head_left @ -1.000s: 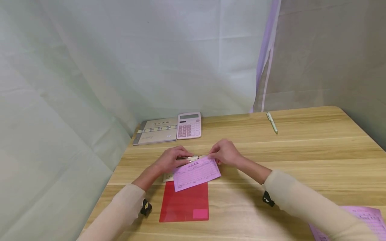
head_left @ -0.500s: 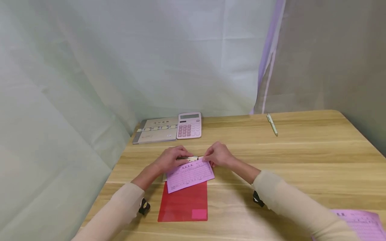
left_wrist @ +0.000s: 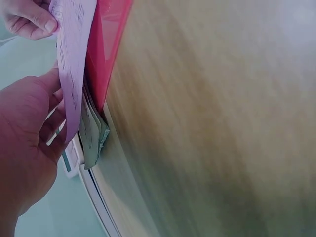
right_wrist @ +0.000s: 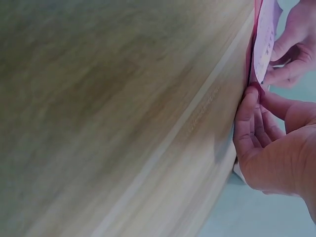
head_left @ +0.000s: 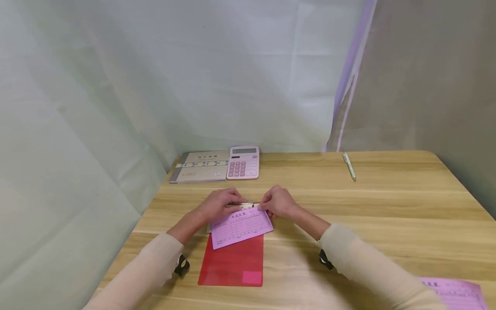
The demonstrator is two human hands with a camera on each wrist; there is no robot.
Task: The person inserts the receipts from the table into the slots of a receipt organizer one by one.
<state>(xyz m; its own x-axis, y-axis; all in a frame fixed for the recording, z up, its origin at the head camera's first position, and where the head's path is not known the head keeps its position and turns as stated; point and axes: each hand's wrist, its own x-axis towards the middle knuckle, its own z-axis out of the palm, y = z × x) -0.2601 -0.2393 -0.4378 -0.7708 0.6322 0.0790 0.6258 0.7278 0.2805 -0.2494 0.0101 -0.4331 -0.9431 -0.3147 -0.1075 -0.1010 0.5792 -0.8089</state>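
A red clipboard (head_left: 228, 267) lies on the table, with a silver metal clip (head_left: 246, 205) at its far end. My left hand (head_left: 218, 206) grips the clip there, fingers curled over it and thumb on the near side. Slanted across the board's upper part is a pink printed form (head_left: 241, 229). Between thumb and forefinger my right hand (head_left: 280, 202) pinches the form's upper right corner. In the left wrist view, beige papers (left_wrist: 91, 136) show between the form (left_wrist: 74, 59) and the board. Red shows at the right fingertips (right_wrist: 252, 94) in the right wrist view.
A pink calculator (head_left: 243, 162) and a beige booklet (head_left: 201, 168) with a patterned band lie at the back left. A pale green pen (head_left: 349, 166) lies at the back right. Another pink form (head_left: 457, 292) is at the front right edge, beside the right sleeve.
My right hand has moved a little left and brought the pink form with it, further over the clipboard. The left hand stays at the clip. The head view has shifted slightly.
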